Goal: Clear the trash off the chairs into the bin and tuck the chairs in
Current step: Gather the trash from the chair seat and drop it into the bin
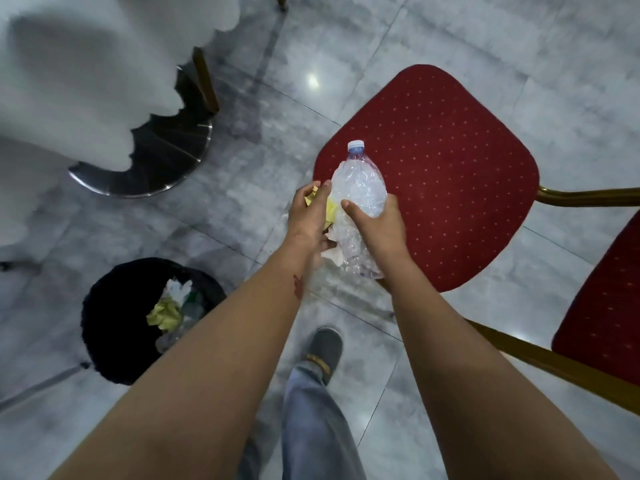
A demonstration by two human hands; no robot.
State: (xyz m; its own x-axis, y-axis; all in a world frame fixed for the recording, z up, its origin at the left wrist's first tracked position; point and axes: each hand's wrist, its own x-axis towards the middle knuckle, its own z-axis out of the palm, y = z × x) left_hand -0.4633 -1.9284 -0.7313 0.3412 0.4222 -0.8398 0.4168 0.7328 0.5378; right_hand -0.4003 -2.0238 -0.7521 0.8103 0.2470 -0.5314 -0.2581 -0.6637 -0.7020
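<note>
Both hands are being held out over the edge of the red chair (446, 168). A crushed bottle (360, 199) is being gripped by the right hand (377, 226), cap pointing away. Yellow and white paper (330, 216) is being squeezed in the left hand (310, 216), pressed against the bottle. More trash is being kept in the black bin (114, 317), down on the floor (346, 57) to the left.
</note>
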